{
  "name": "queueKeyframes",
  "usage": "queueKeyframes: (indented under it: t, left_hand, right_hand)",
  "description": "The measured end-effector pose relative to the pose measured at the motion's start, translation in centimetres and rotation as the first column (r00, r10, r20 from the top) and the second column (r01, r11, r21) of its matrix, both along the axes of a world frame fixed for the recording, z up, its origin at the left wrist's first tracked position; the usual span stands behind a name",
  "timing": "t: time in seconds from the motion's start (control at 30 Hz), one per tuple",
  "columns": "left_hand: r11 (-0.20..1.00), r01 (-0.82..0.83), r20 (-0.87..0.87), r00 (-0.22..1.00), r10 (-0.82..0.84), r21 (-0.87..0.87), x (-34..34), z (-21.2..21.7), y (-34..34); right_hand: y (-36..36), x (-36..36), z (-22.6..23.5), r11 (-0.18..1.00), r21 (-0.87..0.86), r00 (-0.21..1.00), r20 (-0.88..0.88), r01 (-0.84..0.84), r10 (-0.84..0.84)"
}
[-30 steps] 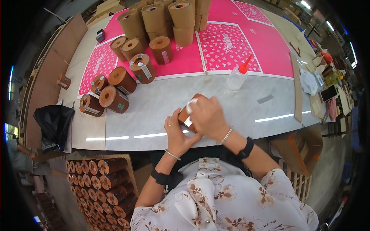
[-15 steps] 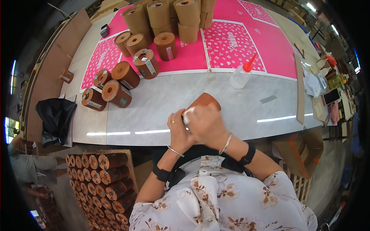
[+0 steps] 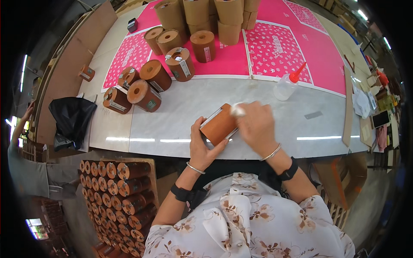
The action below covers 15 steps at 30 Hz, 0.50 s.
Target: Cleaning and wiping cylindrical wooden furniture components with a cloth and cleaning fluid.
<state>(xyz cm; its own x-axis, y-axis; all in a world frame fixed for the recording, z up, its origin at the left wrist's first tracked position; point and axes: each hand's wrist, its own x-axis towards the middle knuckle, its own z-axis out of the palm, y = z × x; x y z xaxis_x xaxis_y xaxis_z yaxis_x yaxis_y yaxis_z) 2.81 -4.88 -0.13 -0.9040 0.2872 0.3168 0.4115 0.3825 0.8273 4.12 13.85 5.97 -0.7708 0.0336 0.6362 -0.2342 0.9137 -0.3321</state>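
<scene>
My left hand (image 3: 201,145) is wrapped round the lower end of a reddish-brown wooden cylinder (image 3: 220,125), which lies tilted above the grey table edge. Pale metal strips run along its sides. Against its upper right side my right hand (image 3: 258,129) pinches a crumpled white cloth or tissue (image 3: 237,110); motion smears these fingers a little. Farther left stand several similar brown cylinders (image 3: 145,95) with centre holes and metal strips. To the right is a clear squeeze bottle (image 3: 285,88) with a red pointed nozzle.
Paper-wrapped cylinders (image 3: 195,17) are stacked at the back on pink patterned sheets (image 3: 279,47). A black plastic bag (image 3: 71,120) hangs at the left edge. Many cylinders are stacked on a pallet (image 3: 124,189) below left. An open cardboard box (image 3: 340,176) sits below right.
The cylinder has turned so its long side shows. My right hand has moved right with the white cloth, from the near end to the cylinder's side. The view has shifted slightly.
</scene>
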Motion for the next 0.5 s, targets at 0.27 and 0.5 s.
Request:
queueKeyframes:
  t: [0.27,0.5]
  left_hand:
    - [0.999,0.023,-0.142,0.99,-0.017,0.037,-0.6,0.2,0.8]
    - [0.977,0.097,-0.087,0.993,-0.082,0.19,0.2,-3.6,0.0]
  right_hand:
    - [0.2,-2.3,-0.5,0.96,0.233,0.987,-0.01,-0.153,0.16]
    - [-5.6,-1.4,-0.9,0.888,0.148,0.9,0.091,-0.436,0.427]
